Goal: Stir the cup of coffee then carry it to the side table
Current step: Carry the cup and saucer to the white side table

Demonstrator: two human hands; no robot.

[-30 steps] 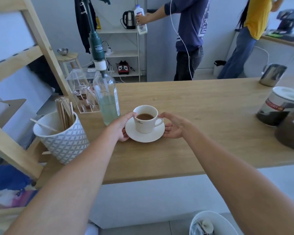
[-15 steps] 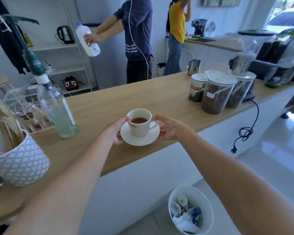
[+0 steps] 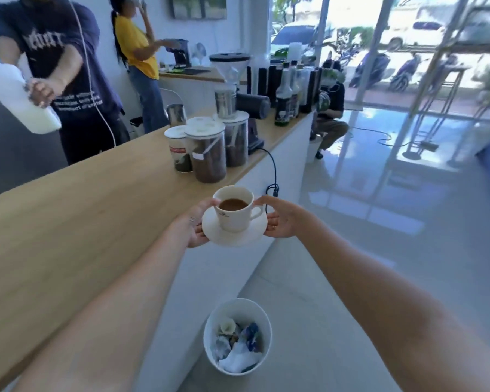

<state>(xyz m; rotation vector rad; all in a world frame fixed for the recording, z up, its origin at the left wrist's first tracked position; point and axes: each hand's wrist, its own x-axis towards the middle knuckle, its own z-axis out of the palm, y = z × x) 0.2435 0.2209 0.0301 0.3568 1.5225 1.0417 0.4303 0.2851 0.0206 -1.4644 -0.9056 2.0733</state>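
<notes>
Coffee-filled cup (image 3: 234, 212) on saucer (image 3: 235, 232), both hands, L (image 3: 194, 226) & R (image 3: 283, 219), gripping saucer rim.

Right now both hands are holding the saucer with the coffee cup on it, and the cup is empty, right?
Not quite. The head view shows brown coffee inside the cup. The rest is right: the left hand and right hand hold the saucer with the cup on it.

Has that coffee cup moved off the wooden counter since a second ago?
Yes. The cup on its saucer, held by both hands, has left the counter toward its right, out over the floor.
</notes>
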